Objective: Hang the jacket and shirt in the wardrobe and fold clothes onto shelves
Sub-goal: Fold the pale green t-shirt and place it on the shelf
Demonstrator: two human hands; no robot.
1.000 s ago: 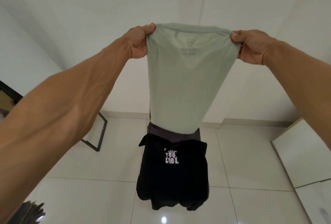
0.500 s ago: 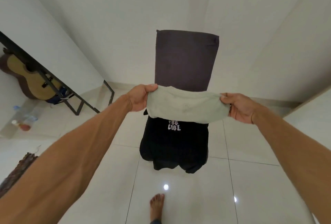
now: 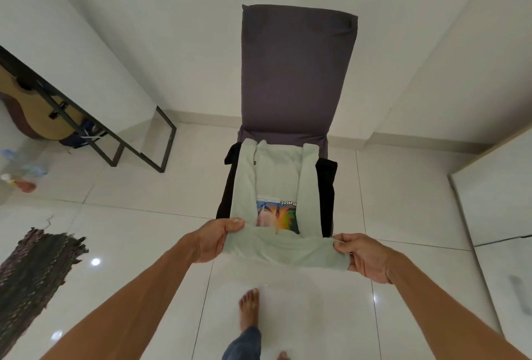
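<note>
A pale green T-shirt [image 3: 272, 175] lies spread on the seat of a grey floor chair [image 3: 296, 72], both sides folded inward and a colourful print showing near its lower part. Beneath it lies a black garment [image 3: 326, 195], visible along both edges. My left hand [image 3: 213, 240] pinches the shirt's near left corner. My right hand [image 3: 364, 257] grips the near right corner. The near end of the shirt is lifted off the chair between my hands.
A black metal frame with a guitar [image 3: 37, 112] behind it stands at the left. A dark woven mat [image 3: 31, 279] lies on the white tiled floor at lower left. A white cabinet [image 3: 501, 215] is at the right. My bare foot [image 3: 249, 310] stands below the shirt.
My hands have come down from overhead to waist height. The green shirt, held hanging before, now lies laid out on the chair over the black garment.
</note>
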